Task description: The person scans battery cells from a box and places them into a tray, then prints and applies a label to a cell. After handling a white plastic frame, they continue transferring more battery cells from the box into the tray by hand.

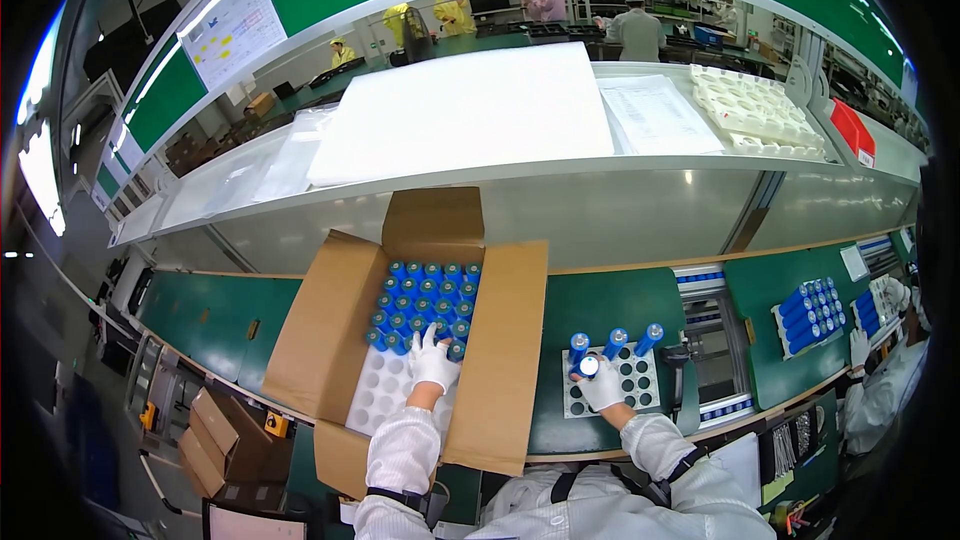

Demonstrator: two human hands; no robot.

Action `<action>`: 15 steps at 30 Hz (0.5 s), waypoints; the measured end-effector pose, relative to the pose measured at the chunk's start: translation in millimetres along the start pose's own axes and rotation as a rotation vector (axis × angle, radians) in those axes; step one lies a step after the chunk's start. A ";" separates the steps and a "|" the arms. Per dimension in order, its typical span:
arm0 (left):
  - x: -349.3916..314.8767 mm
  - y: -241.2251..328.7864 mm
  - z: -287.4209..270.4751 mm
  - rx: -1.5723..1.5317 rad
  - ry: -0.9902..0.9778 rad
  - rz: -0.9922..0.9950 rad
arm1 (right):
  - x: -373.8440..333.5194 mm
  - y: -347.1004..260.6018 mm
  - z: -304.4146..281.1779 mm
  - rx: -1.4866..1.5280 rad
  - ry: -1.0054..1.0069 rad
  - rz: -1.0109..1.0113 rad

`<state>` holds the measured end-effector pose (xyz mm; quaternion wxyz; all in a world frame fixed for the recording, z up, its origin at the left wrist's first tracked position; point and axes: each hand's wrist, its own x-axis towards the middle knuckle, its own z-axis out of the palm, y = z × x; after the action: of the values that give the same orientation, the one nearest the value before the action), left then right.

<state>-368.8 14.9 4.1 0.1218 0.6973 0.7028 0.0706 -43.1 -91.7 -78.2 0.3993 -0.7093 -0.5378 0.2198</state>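
In the open cardboard box (pixel 505 360), several rows of blue cylindrical battery cells (pixel 427 287) stand upright in a white holed insert (pixel 378 385). My left hand (pixel 433 365), white-gloved, reaches into the box with its fingers closed at a cell in the nearest row; the fingertips are partly hidden among the cells. To the right, my gloved right hand (pixel 603 387) grips another battery cell (pixel 588 367), tilted with its pale end up, over the left part of a white holed tray (pixel 640 392). Three more cells (pixel 616 340) stand along the tray's far edge.
A dark handheld scanner (pixel 677 375) stands just right of the tray, beside a roller conveyor (pixel 715 340). Farther right are a filled cell tray (pixel 808 317) and a co-worker (pixel 885 390). A shelf (pixel 480 172) with white sheets and plastic trays (pixel 755 110) spans the back.
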 end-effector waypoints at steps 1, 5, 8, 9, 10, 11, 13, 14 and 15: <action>-3.9 -1.7 4.6 0.026 0.040 -0.002 | -1.8 -2.4 0.6 -0.034 -0.004 -0.064; 0.0 -3.3 13.7 -0.007 0.135 -0.026 | 1.0 -15.9 2.0 -0.061 -0.076 -0.019; 5.0 -7.8 20.1 -0.054 0.193 -0.032 | 0.6 -7.9 11.7 -0.133 -0.046 -0.057; 6.6 -10.0 22.5 -0.045 0.205 -0.045 | 1.6 -8.4 12.4 -0.140 -0.056 -0.039; 5.8 -8.5 23.3 -0.034 0.212 -0.060 | 2.5 -13.9 9.7 -0.144 -0.051 -0.033; -1.3 6.4 8.6 0.016 0.176 -0.069 | 4.4 -20.0 3.4 -0.166 -0.092 0.011; 2.5 6.0 15.0 -0.016 0.213 -0.039 | 12.5 -27.8 -2.4 -0.177 -0.172 0.089; 3.4 3.4 15.3 -0.044 0.255 -0.019 | 12.3 -32.1 -2.7 -0.175 -0.168 0.088; 2.9 -0.4 15.4 -0.043 0.257 -0.016 | 10.4 -36.4 -2.8 -0.201 -0.178 0.085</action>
<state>-365.0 16.8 -11.0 0.0463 0.6740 0.7166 0.1734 -59.0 -79.1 -46.1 0.2672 -0.7456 -0.5597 0.2436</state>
